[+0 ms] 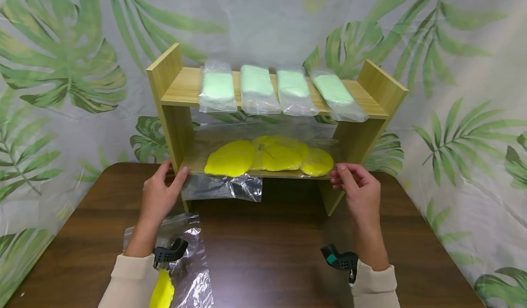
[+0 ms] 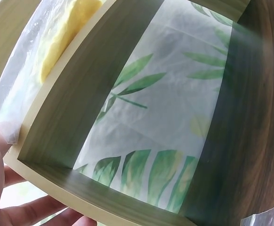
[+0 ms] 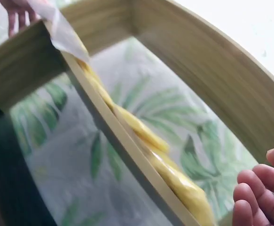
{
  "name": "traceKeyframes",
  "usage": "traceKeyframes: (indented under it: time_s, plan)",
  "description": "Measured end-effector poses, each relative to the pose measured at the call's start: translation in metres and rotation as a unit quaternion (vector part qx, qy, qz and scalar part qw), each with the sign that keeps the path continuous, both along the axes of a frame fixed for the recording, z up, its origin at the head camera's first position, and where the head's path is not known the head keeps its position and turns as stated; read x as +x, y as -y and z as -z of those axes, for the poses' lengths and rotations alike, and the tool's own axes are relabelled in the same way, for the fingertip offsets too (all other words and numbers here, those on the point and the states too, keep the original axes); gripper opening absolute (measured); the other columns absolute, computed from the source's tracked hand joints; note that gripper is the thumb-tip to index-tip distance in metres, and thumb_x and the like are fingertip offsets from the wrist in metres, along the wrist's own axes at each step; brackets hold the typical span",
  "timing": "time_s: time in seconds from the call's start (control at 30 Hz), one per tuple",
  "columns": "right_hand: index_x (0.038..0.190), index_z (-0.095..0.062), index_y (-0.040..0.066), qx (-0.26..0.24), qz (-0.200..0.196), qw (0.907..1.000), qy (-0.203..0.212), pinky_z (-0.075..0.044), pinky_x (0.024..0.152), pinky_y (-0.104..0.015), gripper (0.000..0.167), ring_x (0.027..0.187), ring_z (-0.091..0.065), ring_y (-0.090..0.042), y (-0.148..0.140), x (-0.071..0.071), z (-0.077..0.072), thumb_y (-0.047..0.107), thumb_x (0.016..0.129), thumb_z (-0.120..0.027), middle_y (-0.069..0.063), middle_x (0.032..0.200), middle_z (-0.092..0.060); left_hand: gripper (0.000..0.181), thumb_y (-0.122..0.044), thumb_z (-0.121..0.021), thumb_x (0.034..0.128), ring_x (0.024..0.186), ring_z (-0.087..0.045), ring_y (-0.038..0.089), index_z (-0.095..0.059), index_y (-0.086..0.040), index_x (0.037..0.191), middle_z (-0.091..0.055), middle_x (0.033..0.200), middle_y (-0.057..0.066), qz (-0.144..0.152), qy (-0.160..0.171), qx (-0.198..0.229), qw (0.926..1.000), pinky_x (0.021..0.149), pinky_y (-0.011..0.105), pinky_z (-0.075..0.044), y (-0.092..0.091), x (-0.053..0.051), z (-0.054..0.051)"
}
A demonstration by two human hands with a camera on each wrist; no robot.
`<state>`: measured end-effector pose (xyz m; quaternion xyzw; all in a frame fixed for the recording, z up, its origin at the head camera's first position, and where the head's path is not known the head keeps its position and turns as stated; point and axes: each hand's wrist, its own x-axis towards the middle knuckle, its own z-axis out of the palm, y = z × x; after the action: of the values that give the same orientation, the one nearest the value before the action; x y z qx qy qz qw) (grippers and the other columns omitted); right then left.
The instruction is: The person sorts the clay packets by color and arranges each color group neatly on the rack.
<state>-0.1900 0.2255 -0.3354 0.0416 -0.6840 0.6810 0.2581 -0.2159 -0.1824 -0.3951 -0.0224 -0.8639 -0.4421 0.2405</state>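
A two-tier wooden shelf unit point(image 1: 174, 129) stands on the table. My left hand point(image 1: 160, 191) holds its left side panel at the lower shelf, with the thumb in front and the fingers around the outside. Flat yellow pieces in clear bags point(image 1: 230, 158) lie in a row along the lower shelf. Clear plastic point(image 1: 222, 188) hangs over the front edge near my left thumb. At the row's right end is my right hand point(image 1: 362, 189), its fingers loosely bent beside the last yellow piece. In the right wrist view, nothing shows between those fingers point(image 3: 249, 193).
Several pale green packs in clear bags point(image 1: 255, 81) lie across the upper shelf, their ends overhanging its front. Another clear bag point(image 1: 193, 253) with a yellow piece point(image 1: 162, 289) lies on the brown table point(image 1: 263, 253), under my left forearm. A leaf-patterned cloth point(image 1: 267, 24) hangs behind.
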Motion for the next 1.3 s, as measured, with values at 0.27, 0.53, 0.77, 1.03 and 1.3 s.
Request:
traceKeyframes:
  time_s: [0.27, 0.53, 0.77, 1.03, 1.3]
  plan:
    - [0.095, -0.065, -0.01, -0.016, 0.085, 0.9959, -0.027, -0.053, 0.061, -0.02, 0.021, 0.065, -0.065, -0.014, -0.025, -0.002, -0.001, 0.009, 0.087, -0.071, -0.004, 0.074, -0.069, 0.045, -0.045, -0.054, 0.097, 0.096, -0.063, 0.036, -0.056, -0.012, 0.127, -0.066, 0.108, 0.017, 0.002, 0.001, -0.008, 1.0, 0.075, 0.051, -0.046, 0.001, 0.0, 0.0]
    - [0.094, -0.061, -0.013, 0.036, 0.159, 0.9865, -0.02, -0.046, 0.057, -0.014, 0.023, 0.062, -0.057, -0.006, -0.02, 0.003, -0.006, 0.005, 0.084, -0.072, 0.003, 0.072, -0.062, 0.043, -0.043, -0.052, 0.0982, 0.097, -0.063, 0.038, -0.056, -0.011, 0.125, -0.067, 0.107, 0.019, 0.001, -0.008, -0.011, 0.9999, 0.076, 0.052, -0.047, 0.004, 0.001, 0.001]
    - [0.112, -0.065, 0.003, 0.091, 0.191, 0.9769, 0.028, -0.045, 0.067, -0.013, 0.032, 0.078, -0.059, -0.005, -0.041, -0.02, 0.023, 0.018, 0.085, -0.074, 0.01, 0.085, -0.063, 0.042, -0.042, -0.052, 0.0988, 0.101, -0.063, 0.039, -0.056, -0.01, 0.126, -0.066, 0.11, 0.019, 0.003, -0.012, -0.012, 0.9999, 0.077, 0.054, -0.048, 0.002, 0.001, 0.0]
    - [0.127, -0.063, 0.009, 0.111, 0.148, 0.9804, 0.069, -0.048, 0.073, -0.011, 0.04, 0.089, -0.061, 0.002, -0.045, -0.024, 0.028, 0.02, 0.089, -0.07, -0.011, 0.115, -0.066, 0.042, -0.042, -0.051, 0.0991, 0.1, -0.064, 0.037, -0.056, -0.011, 0.127, -0.066, 0.111, 0.018, 0.005, -0.007, -0.009, 0.9999, 0.076, 0.053, -0.049, 0.001, 0.0, 0.0]
    - [0.123, -0.068, 0.017, 0.148, 0.17, 0.9718, 0.068, -0.047, 0.072, -0.012, 0.036, 0.089, -0.061, 0.005, -0.044, -0.023, 0.032, 0.031, 0.089, -0.07, -0.01, 0.114, -0.069, 0.038, -0.04, -0.051, 0.0993, 0.1, -0.064, 0.038, -0.057, -0.01, 0.122, -0.067, 0.108, 0.018, -0.003, -0.015, -0.01, 0.9998, 0.078, 0.054, -0.047, 0.001, -0.001, 0.001]
